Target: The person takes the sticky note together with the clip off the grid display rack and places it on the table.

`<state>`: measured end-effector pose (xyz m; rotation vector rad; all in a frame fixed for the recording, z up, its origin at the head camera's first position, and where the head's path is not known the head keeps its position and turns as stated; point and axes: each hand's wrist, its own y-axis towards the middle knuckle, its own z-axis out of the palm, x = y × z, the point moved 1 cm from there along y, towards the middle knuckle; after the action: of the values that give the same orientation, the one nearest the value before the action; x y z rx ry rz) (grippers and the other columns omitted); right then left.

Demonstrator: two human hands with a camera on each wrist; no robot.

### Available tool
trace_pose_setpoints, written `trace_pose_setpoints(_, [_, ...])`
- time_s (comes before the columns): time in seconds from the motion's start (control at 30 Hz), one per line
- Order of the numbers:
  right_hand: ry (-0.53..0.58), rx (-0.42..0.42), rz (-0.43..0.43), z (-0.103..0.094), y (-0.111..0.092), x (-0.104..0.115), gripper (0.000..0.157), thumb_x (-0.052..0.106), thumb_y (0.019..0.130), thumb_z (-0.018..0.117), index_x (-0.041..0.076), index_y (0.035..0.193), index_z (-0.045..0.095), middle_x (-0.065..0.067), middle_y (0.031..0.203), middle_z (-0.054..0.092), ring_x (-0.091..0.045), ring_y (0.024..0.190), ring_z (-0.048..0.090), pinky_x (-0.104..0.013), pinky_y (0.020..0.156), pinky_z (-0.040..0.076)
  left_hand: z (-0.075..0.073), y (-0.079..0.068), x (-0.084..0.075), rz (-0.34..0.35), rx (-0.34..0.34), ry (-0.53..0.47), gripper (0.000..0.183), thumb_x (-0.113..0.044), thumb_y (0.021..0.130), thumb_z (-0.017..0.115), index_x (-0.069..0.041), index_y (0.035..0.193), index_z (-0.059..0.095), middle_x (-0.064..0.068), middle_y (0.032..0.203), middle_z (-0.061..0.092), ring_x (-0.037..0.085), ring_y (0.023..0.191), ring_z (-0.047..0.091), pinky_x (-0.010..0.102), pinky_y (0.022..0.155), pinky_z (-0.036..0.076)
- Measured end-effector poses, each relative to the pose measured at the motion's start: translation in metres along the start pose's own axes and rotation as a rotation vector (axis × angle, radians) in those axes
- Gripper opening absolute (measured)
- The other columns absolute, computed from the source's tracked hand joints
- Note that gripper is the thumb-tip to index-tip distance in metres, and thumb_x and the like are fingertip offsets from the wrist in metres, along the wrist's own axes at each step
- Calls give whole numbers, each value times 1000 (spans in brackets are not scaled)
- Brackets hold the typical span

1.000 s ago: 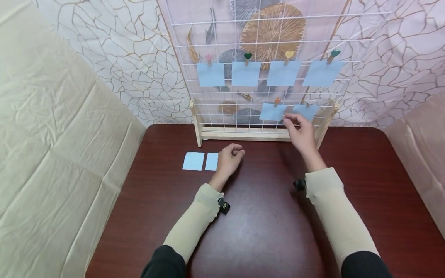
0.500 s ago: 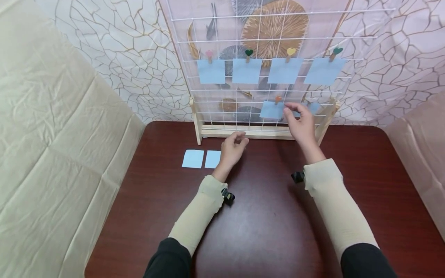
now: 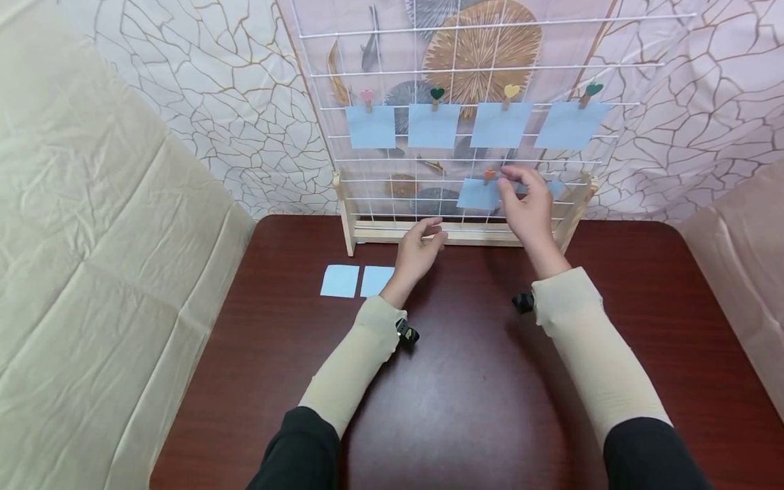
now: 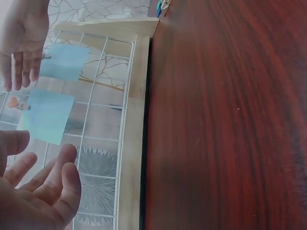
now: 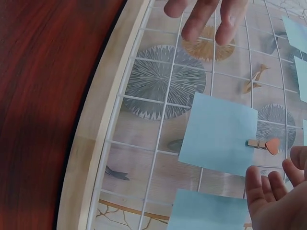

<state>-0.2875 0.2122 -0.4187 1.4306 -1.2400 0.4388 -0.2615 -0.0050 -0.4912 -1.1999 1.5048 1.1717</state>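
Note:
My right hand point(image 3: 529, 207) is raised in front of the white wire grid, fingers loosely bent and holding nothing. Its fingertips are close beside a heart-topped clothespin point(image 5: 261, 145), orange, which clips a light blue paper square point(image 5: 218, 134) to the grid. A second blue paper point(image 5: 208, 211) hangs to its right, partly covered by that hand in the head view. Lower and to the left, my left hand point(image 3: 416, 252) hovers before the grid's wooden base point(image 3: 380, 233). Nothing is between its spread, slightly curved fingers, which are below the clipped paper in the head view.
Along an upper wire hang several blue papers point(image 3: 433, 126), each under a heart clothespin point(image 3: 437, 95). Two more blue squares point(image 3: 339, 281) lie on the dark red table point(image 3: 465, 408) left of my left hand. Small coloured clips point(image 4: 164, 5) show at the table's far side.
My left hand has moved up and right, from beside the loose papers toward the grid base. My right hand has risen slightly, from the papers' lower edge to the orange clothespin's height.

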Motion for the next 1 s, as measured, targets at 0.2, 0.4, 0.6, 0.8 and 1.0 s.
trace_pose_setpoints(0.2, [-42, 56, 17, 0, 5, 4, 32, 18, 107, 64, 1, 132, 72, -16, 135, 66, -27, 125, 59, -18, 84, 46, 2, 8, 1, -15, 4, -29, 37, -15, 104, 66, -9, 141, 67, 23, 131, 70, 46, 97, 74, 34, 85, 61])
trace_pose_setpoints(0.4, [-48, 95, 42, 3, 8, 3, 33, 19, 108, 63, 0, 134, 70, -17, 136, 64, -28, 127, 58, -18, 83, 46, 8, 13, 0, -13, 36, 1, 42, -17, 105, 67, -8, 145, 63, 19, 137, 68, 39, 96, 76, 32, 81, 60])
trace_pose_setpoints(0.6, [-33, 73, 10, 9, 12, 2, 29, 13, 106, 64, -2, 130, 72, -18, 128, 69, -27, 123, 62, -14, 85, 50, 12, 21, -5, -19, 99, -24, 48, -19, 105, 67, -10, 151, 57, 19, 150, 58, 33, 101, 76, 33, 70, 59])
trace_pose_setpoints(0.8, [-48, 64, 4, 13, 15, 1, 27, 12, 105, 66, -3, 127, 74, -18, 124, 71, -29, 119, 63, -14, 84, 50, 15, 27, -7, -66, 103, -78, 53, -18, 104, 68, -14, 155, 53, 16, 154, 56, 32, 99, 76, 49, 67, 61])
trace_pose_setpoints(1.0, [-26, 46, 0, 16, 17, 0, 24, 8, 104, 67, -4, 123, 75, -20, 118, 74, -26, 113, 66, -13, 82, 48, 24, 37, -12, -112, 73, -169, 55, -13, 105, 66, -15, 157, 51, 19, 150, 59, 35, 95, 77, 33, 50, 58])
